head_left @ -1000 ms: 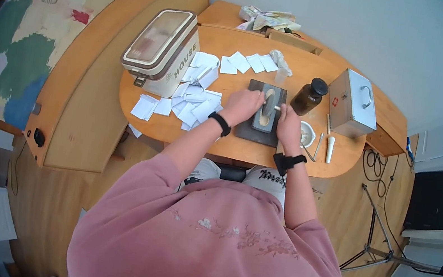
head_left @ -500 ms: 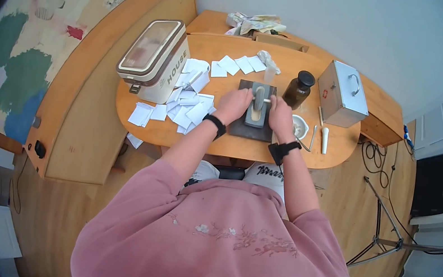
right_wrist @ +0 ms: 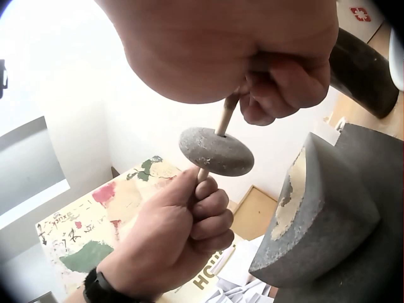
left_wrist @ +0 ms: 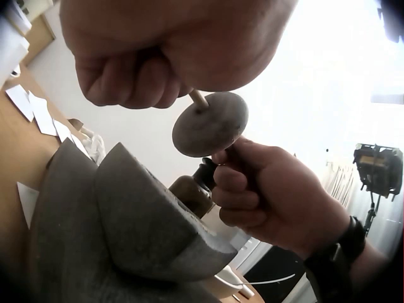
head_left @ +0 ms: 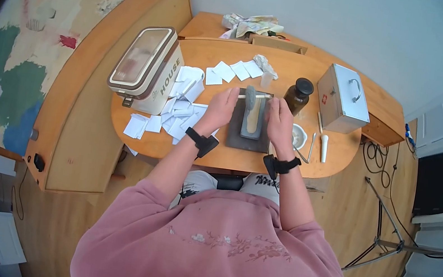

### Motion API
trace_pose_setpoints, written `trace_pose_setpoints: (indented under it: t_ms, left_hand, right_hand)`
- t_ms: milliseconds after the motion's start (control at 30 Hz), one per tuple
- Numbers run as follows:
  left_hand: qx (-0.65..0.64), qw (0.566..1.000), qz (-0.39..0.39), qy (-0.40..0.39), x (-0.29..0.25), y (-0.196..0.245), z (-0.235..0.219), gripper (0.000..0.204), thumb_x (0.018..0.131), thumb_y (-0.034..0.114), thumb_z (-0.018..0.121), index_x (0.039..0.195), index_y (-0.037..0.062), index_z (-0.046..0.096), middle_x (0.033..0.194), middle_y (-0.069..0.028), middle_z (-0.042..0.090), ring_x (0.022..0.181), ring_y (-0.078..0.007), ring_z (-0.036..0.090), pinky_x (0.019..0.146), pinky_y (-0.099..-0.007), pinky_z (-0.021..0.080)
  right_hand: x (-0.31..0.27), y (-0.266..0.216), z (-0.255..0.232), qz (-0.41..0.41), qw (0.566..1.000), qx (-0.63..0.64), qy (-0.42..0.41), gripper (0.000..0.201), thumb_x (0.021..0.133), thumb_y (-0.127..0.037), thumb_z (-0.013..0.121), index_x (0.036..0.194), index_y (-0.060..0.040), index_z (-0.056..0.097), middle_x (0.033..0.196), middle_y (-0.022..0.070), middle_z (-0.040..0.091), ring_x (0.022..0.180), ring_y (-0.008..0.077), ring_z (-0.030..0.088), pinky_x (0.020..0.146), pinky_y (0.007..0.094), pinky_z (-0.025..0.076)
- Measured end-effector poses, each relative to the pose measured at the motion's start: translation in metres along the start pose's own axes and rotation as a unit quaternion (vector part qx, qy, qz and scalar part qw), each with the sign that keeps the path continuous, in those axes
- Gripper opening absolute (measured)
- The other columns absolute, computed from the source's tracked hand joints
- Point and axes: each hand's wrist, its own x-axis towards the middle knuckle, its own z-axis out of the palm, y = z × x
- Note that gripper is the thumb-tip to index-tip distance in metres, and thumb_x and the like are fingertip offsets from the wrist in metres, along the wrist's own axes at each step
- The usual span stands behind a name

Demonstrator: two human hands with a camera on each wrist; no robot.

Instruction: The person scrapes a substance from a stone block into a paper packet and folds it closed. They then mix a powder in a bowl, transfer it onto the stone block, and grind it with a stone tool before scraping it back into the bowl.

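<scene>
A grey stone wheel (head_left: 250, 98) on a wooden rod hangs between both hands, raised clear of a grey boat-shaped trough (right_wrist: 341, 221). My left hand (head_left: 220, 109) grips one end of the rod and my right hand (head_left: 280, 125) the other, fingers curled in both wrist views. In the left wrist view, the wheel (left_wrist: 211, 124) is tilted above the trough (left_wrist: 154, 221). Tan material (head_left: 253, 121) lies in the trough's hollow. The trough stands on a dark slab (head_left: 247, 144).
Left of the slab lie white papers (head_left: 180, 118) and a cream box (head_left: 152, 66). To the right are a dark jar (head_left: 298, 95), a white bowl (head_left: 299, 136), a white-handled tool (head_left: 323, 148) and a silver case (head_left: 343, 99). More paper squares (head_left: 223, 71) lie behind.
The wheel has come up out of the trough and shifted left of its middle. Both hands have risen with the rod, still gripping its ends. The head view has shifted slightly.
</scene>
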Motion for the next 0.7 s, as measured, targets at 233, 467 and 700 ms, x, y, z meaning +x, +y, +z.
trace_pose_setpoints:
  t_ms: [233,467,700]
  left_hand:
    - [-0.207,0.967,-0.147,0.026,-0.027,-0.035,-0.048,0.048,0.125,0.043,0.044,0.093,0.0087,0.051,0.078,0.0034,0.043,0.065,-0.01,0.038,0.059,-0.032,0.035]
    - [-0.221,0.936,-0.266,0.066,-0.053,-0.076,-0.046,0.046,0.123,0.045,0.049,0.094,0.011,0.058,0.076,0.0042,0.053,0.056,-0.0044,0.038,0.05,-0.0253,0.03]
    - [-0.177,0.937,-0.289,0.084,-0.053,-0.081,-0.03,0.046,0.123,0.044,0.05,0.095,0.0094,0.062,0.075,0.0034,0.055,0.055,-0.0037,0.043,0.047,-0.0242,0.031]
  right_hand:
    - [-0.089,0.063,-0.025,-0.01,1.0,-0.017,0.024,0.031,0.116,-0.026,0.067,0.1,0.0011,0.069,0.069,0.006,0.058,0.065,0.0105,0.051,0.061,0.0326,0.044]
    - [-0.155,0.099,-0.051,0.06,0.996,-0.052,0.035,0.026,0.112,-0.02,0.075,0.097,0.0016,0.073,0.063,0.0011,0.058,0.058,0.0066,0.051,0.056,0.0284,0.042]
    - [-0.152,0.098,-0.066,0.017,0.99,-0.104,0.098,0.026,0.109,-0.018,0.078,0.093,0.0018,0.071,0.065,0.0088,0.065,0.057,0.0148,0.057,0.058,0.0342,0.047]
